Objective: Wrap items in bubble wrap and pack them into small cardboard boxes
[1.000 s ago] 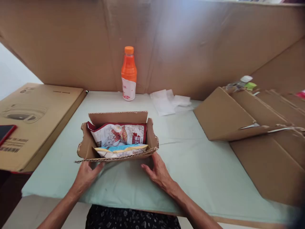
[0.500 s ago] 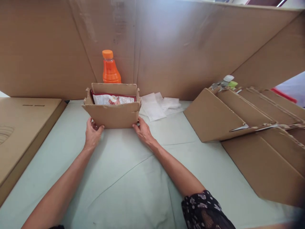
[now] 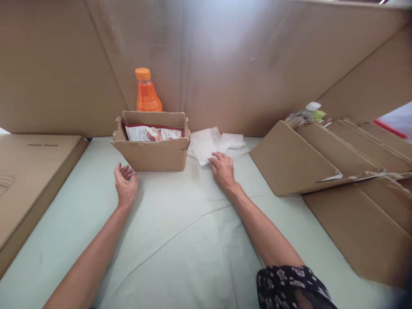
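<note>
A small open-topped cardboard box [image 3: 151,155] stands on the pale green cloth, with a red-edged white packet [image 3: 154,133] inside it. Just off the box's front left corner, my left hand [image 3: 126,185] is empty, its fingers loosely curled and apart. My right hand [image 3: 223,170] is to the right of the box, palm down with fingers spread, its fingertips at the near edge of some thin white sheets [image 3: 202,143]. Whether the fingertips touch the sheets I cannot tell. Behind the box stands an orange bottle [image 3: 148,96], its base hidden.
Cardboard compartments [image 3: 296,159] stand on the right, with a white-capped clear bottle [image 3: 310,109] showing behind them. A flat cardboard box [image 3: 38,171] lies at the left. A tall cardboard wall [image 3: 225,64] closes off the back.
Both hands have let go of the small cardboard box. My right hand has moved right to the white sheets; my left hand has drawn slightly back from the box.
</note>
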A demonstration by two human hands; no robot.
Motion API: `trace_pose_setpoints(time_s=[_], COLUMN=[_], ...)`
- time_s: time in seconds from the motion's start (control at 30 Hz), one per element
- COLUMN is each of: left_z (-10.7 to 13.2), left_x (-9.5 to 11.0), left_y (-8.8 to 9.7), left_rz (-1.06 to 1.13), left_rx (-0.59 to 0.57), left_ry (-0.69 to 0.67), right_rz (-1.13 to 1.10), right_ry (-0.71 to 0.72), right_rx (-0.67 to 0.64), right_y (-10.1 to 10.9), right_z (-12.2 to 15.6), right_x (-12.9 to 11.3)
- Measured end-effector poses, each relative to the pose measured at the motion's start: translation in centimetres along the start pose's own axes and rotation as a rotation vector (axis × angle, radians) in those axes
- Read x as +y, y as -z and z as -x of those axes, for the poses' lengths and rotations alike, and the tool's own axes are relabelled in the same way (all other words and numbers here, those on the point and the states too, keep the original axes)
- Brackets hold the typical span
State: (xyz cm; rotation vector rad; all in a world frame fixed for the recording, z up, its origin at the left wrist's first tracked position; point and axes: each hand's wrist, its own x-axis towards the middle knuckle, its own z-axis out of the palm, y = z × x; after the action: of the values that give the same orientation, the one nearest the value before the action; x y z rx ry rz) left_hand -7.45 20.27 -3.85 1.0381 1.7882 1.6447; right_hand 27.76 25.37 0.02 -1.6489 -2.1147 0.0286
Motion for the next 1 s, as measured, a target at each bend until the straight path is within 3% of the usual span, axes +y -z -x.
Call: trace_pose_setpoints(time_s=[0.1,0.17,0.3,0.4,0.6,0.83,1.0], left_z=[3.5,7.5,15.9,19.0,19.2,20.0,20.3], left_x=[1.0,1.9,4.9,6.5,7.0,7.2,6.7], left_y=[1.0,2.1,3.6,3.8,5.3,6.3,6.2], left_rz=[0.023,0.055,0.234,0.341,0.414,0.341,0.393], left_rx=[-0.020,-0.150,-0.547,-0.621,-0.584,-0.673,-0.584], left_ry=[0.031,0.101,0.456,0.662,0.767,0.723,0.773], right_rz=[-0.033,-0.113,-0.374,-0.575,-0.787,-0.845,-0.874], right_ry=[0.054,0.108,0.174,0.105,-0.083,-0.075,-0.119], right_rx=[0.013,-0.003,-0.113,-0.160,-0.165,-0.245,-0.319], right_y=[1.5,2.3,3.2,3.5,3.9,4.3,5.0], right_z=[3.3,7.3,15.5,19.4,22.1,23.1,23.8], right_x=[-2.5,-4.3,-7.8,-10.3,-12.8,-13.8,-13.5])
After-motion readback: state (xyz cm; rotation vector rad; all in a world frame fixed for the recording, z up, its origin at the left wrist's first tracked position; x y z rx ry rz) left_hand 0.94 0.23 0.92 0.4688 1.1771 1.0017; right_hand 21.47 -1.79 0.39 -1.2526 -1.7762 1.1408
